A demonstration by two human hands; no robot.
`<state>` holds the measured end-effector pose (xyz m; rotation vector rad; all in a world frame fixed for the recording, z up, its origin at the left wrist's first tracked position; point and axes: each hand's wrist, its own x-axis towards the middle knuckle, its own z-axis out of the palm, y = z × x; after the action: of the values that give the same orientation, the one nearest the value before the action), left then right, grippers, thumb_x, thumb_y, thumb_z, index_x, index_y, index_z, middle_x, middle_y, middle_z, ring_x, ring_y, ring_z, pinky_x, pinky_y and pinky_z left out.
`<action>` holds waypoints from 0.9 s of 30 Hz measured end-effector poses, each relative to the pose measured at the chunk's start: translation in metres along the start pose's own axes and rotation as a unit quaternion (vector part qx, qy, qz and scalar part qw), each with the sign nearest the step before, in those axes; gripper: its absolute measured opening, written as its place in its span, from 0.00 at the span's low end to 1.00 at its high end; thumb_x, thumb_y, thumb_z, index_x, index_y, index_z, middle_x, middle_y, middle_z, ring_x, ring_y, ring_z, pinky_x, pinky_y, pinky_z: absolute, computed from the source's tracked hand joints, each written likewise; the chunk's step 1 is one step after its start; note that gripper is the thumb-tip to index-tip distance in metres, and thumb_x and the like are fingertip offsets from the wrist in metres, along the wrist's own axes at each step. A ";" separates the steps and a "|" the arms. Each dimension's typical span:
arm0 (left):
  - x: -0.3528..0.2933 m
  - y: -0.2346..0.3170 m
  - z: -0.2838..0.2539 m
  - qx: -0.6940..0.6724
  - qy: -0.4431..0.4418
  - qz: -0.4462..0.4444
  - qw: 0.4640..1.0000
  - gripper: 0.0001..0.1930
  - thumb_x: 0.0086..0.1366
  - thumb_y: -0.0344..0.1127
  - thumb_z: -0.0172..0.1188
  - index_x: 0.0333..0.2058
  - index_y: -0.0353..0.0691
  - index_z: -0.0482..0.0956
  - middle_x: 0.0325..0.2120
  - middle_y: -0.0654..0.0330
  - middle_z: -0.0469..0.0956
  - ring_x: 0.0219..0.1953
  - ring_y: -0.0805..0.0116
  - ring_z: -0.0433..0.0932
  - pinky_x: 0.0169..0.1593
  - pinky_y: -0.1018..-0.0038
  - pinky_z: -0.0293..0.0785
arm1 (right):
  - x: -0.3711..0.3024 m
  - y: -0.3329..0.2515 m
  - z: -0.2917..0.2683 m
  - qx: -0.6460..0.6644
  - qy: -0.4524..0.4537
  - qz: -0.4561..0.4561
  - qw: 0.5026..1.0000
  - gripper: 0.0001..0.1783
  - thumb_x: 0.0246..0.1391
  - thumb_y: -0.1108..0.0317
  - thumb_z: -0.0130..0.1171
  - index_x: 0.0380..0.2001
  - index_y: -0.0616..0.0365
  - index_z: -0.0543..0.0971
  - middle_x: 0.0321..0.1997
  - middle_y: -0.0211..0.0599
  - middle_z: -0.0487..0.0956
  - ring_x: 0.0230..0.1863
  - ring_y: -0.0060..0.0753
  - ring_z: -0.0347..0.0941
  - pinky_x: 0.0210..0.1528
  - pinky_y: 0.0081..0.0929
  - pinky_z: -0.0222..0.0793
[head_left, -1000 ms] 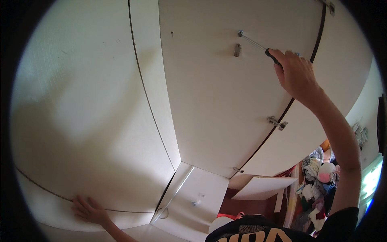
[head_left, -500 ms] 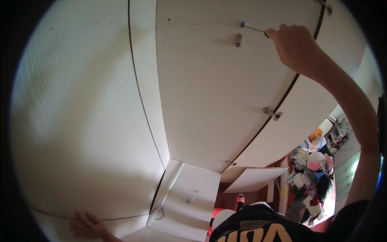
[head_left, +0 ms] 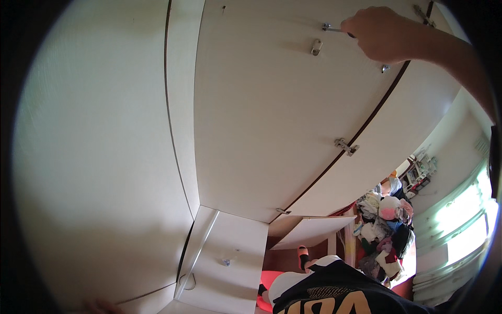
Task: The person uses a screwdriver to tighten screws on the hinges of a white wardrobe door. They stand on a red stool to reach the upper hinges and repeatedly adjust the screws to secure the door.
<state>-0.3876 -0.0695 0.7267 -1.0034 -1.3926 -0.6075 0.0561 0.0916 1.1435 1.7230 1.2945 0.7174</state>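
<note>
My right hand (head_left: pixel 379 34) is closed around the handle of a screwdriver (head_left: pixel 334 30) at the upper right. Its metal shaft points left to a small metal fitting (head_left: pixel 326 26) on the inner white cabinet panel (head_left: pixel 272 120); exact tip contact is too small to make out. Just below the fitting sits an oval metal bracket (head_left: pixel 317 47). Another small shiny fitting (head_left: pixel 385 68) shows under my wrist. At the dim lower left rim, my left hand (head_left: pixel 100 305) is partly cut off, its fingers extended against the white board (head_left: pixel 104 183).
Metal hinges (head_left: pixel 346 147) line the dark gap between panel and door (head_left: pixel 387 136). Below are a shelf panel (head_left: pixel 243 246) with a pale rod (head_left: pixel 201 251) and a tilted white board (head_left: pixel 314 231). Heaped clothes (head_left: pixel 384 230) lie at lower right, near a bright curtained window (head_left: pixel 460 220).
My view has shifted, bringing the window in at the right. My right hand now sits nearer the fitting, covering more of the shaft. My left hand has slipped mostly out at the lower edge.
</note>
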 end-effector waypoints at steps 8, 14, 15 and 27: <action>0.002 -0.005 0.001 0.009 0.006 0.008 1.000 0.18 0.66 0.48 0.48 0.49 0.49 0.78 0.64 0.50 0.60 0.65 0.47 0.56 0.64 0.52 0.47 | 0.033 0.051 0.054 0.675 0.033 0.136 0.724 0.22 0.56 0.64 0.48 0.55 0.51 0.70 0.22 0.33 0.69 0.11 0.15 0.57 0.08 0.15 0.49; 0.001 -0.005 0.004 -0.003 0.023 0.002 1.000 0.18 0.66 0.47 0.49 0.48 0.48 0.79 0.65 0.54 0.58 0.69 0.51 0.50 0.67 0.55 0.41 | 0.018 0.042 0.061 0.543 0.098 0.061 0.832 0.24 0.51 0.70 0.54 0.54 0.52 0.71 0.26 0.36 0.71 0.13 0.18 0.61 0.11 0.18 0.55; 0.002 -0.005 0.005 -0.006 0.020 -0.001 1.000 0.18 0.66 0.47 0.49 0.48 0.48 0.79 0.65 0.54 0.58 0.69 0.51 0.49 0.67 0.55 0.41 | 0.019 0.044 0.061 0.449 0.114 0.045 0.885 0.25 0.49 0.72 0.55 0.54 0.52 0.71 0.27 0.37 0.72 0.14 0.19 0.63 0.12 0.19 0.57; 0.030 0.013 -0.005 -0.007 0.059 -0.003 0.998 0.15 0.67 0.47 0.49 0.37 0.44 0.80 0.37 0.52 0.73 0.38 0.48 0.71 0.41 0.53 0.62 | 0.065 0.072 0.095 0.047 0.318 -0.054 0.945 0.24 0.53 0.68 0.57 0.54 0.58 0.72 0.23 0.39 0.74 0.24 0.28 0.71 0.25 0.28 0.66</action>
<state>-0.3698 -0.0611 0.7537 -0.9593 -1.2899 -0.6715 0.1882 0.1186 1.1583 1.5264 1.8655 1.2261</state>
